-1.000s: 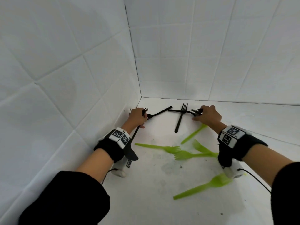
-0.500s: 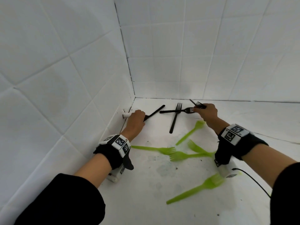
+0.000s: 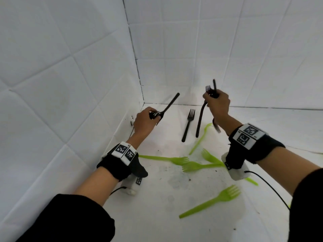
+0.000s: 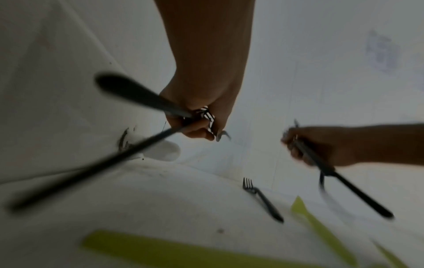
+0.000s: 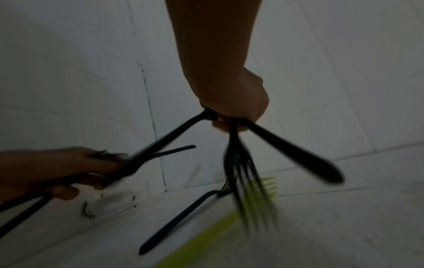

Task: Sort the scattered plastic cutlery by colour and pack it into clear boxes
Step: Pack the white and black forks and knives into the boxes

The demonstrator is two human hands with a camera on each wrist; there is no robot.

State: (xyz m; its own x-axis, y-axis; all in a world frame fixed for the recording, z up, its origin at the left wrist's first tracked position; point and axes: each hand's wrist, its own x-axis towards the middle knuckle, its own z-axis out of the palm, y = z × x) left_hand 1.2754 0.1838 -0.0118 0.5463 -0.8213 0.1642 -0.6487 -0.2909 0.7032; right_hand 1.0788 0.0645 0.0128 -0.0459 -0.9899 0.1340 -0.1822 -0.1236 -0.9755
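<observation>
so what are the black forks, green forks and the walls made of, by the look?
Black forks: thin moulded plastic, dull sheen. Green forks: likely the same plastic, slightly translucent lime, smooth. Walls: white square tiles with grout lines, probably glazed ceramic; the finish is hard to judge.

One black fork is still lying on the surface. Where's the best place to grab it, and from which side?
Probably mid-handle on the black fork, pinched across from above. It lies flat and alone, tines toward the back wall, handle end toward you. The right hand hangs closest, but already holds forks, as does the left hand.
</observation>
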